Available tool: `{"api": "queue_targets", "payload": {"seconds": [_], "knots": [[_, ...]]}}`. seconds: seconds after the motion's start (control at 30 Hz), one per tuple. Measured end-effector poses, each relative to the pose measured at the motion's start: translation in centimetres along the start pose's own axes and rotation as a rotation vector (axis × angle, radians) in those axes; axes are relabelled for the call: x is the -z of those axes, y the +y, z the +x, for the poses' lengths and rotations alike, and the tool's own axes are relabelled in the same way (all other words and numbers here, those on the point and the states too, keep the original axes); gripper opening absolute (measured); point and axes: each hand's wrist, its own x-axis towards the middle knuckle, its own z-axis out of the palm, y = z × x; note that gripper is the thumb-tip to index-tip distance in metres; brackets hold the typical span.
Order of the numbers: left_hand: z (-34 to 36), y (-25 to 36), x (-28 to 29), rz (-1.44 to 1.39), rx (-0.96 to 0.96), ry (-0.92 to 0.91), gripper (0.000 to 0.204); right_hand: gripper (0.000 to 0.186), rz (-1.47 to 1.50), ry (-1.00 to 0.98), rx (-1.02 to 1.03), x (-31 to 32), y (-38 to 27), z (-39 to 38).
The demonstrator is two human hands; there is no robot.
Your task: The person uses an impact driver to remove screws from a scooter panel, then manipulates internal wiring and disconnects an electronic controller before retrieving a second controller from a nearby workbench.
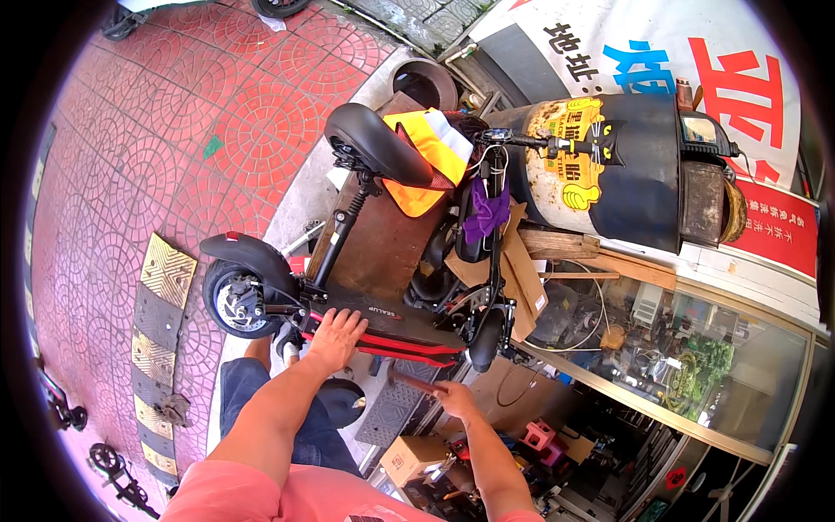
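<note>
My left hand (337, 335) lies on the black deck (391, 326) of an electric scooter with red trim, fingers spread over its top. The scooter is propped crosswise, with its fat-tyred wheel and fender (239, 291) at the left, a black saddle (374, 143) above, and the folded stem with handlebar (531, 143) at the right. Below the deck, my right hand (454, 396) grips a brown-handled tool (413, 379) that looks like a hammer; its head is hard to make out. A purple cloth (484, 211) hangs on the stem.
A rusty drum (644, 174) and cardboard (522, 296) sit right of the scooter, over a glass cabinet (678, 357). An orange vest (407, 196) lies behind the saddle. Red paving (156, 148) and a speed bump (152, 348) are left; a cluttered shop with boxes (409, 457) is below.
</note>
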Motion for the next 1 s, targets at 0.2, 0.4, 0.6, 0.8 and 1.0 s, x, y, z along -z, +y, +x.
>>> {"api": "queue_targets", "payload": {"seconds": [0.2, 0.4, 0.6, 0.8, 1.0], "knots": [[0.1, 0.1, 0.1, -0.013, 0.012, -0.001, 0.075, 0.038, -0.237, -0.033, -0.055, -0.5, -1.6, -2.0], [0.2, 0.1, 0.3, -0.018, 0.016, 0.005, 0.075, 0.029, 0.018, 0.203, 0.001, 0.6, -2.4, -2.0], [0.1, 0.2, 0.4, -0.03, 0.001, 0.007, 0.075, 0.027, 0.102, 0.013, 0.064, 0.6, -0.5, -1.7], [0.2, 0.1, 0.3, -0.041, -0.003, 0.014, 0.076, 0.029, -0.189, 0.026, 0.084, -0.2, -4.3, -4.6], [0.1, 0.1, 0.4, -0.026, 0.008, 0.024, 0.072, 0.036, 0.086, 0.255, 0.117, 0.1, -3.5, -5.5]]}}
